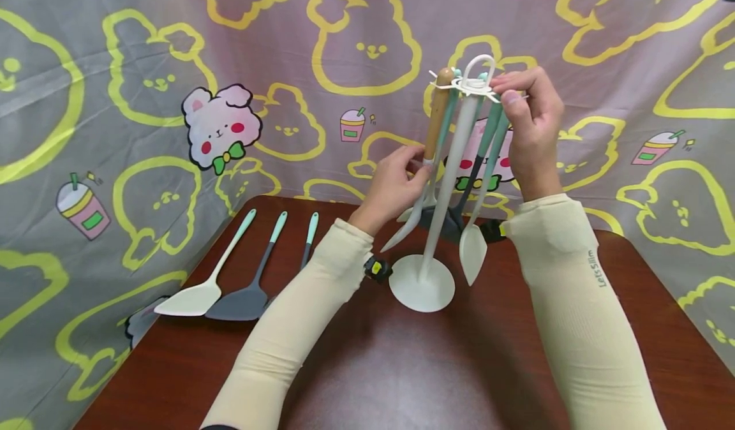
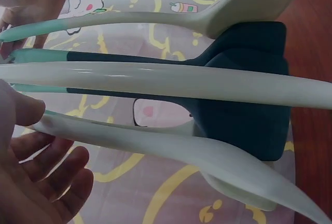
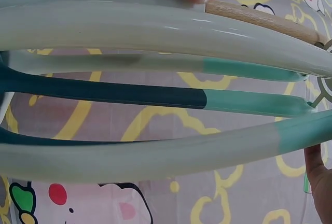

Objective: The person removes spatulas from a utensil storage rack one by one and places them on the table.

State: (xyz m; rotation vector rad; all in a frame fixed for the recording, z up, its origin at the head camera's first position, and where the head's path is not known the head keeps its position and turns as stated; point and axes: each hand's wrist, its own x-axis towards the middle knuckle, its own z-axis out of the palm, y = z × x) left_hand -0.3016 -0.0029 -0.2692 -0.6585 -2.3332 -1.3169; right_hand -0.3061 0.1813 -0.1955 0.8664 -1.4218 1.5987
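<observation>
Utensil (image 1: 435,135) near-vertical, wooden handle (image 1: 439,114) up, white blade (image 1: 406,229) down-left.

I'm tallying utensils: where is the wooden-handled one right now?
In the head view, the wooden-handled utensil is right of centre, just left of the white pole, pinched by the left hand.

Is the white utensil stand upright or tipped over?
Upright. The white stand has its round base on the table, the hook ring at top.

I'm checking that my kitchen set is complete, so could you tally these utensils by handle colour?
Wooden-handled utensil: 1
Mint-handled utensils: 7 (4 at the stand, 3 on the table)
Total: 8
</observation>
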